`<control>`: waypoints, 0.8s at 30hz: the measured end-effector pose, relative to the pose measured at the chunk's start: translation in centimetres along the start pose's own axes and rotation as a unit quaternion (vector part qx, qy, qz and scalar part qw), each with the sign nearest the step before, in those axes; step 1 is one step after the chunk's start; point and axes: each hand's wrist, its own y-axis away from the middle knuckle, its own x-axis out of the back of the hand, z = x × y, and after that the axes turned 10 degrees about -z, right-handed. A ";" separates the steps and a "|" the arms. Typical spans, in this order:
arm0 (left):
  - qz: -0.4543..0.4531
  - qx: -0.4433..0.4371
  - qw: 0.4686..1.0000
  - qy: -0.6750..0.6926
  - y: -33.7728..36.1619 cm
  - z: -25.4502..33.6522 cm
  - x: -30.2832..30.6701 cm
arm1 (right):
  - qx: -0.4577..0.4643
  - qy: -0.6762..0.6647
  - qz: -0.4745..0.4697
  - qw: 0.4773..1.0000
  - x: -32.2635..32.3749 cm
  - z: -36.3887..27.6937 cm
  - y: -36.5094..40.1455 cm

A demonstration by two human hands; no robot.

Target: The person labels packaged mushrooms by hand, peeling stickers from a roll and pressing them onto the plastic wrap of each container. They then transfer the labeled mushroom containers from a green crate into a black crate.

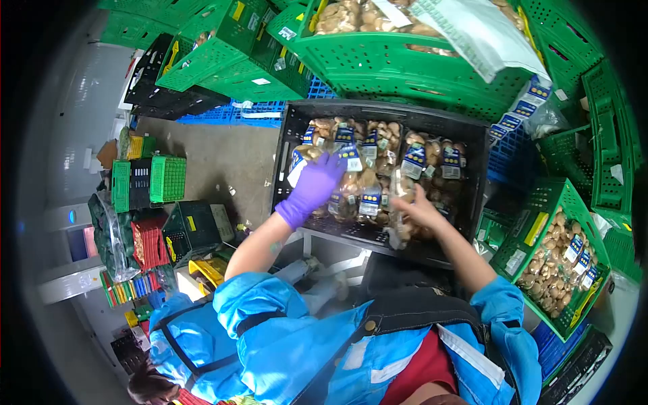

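Sleeves of a blue jacket (270,317) frame the bottom of the view, one on each arm. Both arms reach forward into one black crate (480,177).

The left hand (314,185) wears a purple glove. It lies open, fingers spread, pressed flat on the bags at the left side of the crate. The right hand (422,209) is bare and closed around the top of one clear bag (397,231) of mushrooms, at the near edge of the crate, right of the middle.

The crate holds many more bags of mushrooms (381,145), packed side by side, each with a blue label. About eight labels show. The exact number of bags cannot be told, as they overlap.

To the right, just beside the black crate, stands one green crate (555,196). It holds brown mushrooms, with three blue labels showing. On the left, on the floor (202,158), lie two small green crates (167,177), one red crate (150,244) and a dark crate (192,229).

Farther off, above the black crate, one large green crate (398,67) tilts toward the camera. It is full of mushrooms, with one sheet of clear plastic (479,34) draped over its right rim. A strip of blue labels (516,116) hangs at its right corner. Two more green crates (219,40) lean at the far left, beside another black crate (169,98). One blue pallet (243,113) lies beneath them.
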 end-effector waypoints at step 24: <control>-0.124 0.078 0.968 0.206 5.1 -8.4 -17.7 | 0.045 0.350 -0.058 0.934 -12.4 -7.5 -17.9</control>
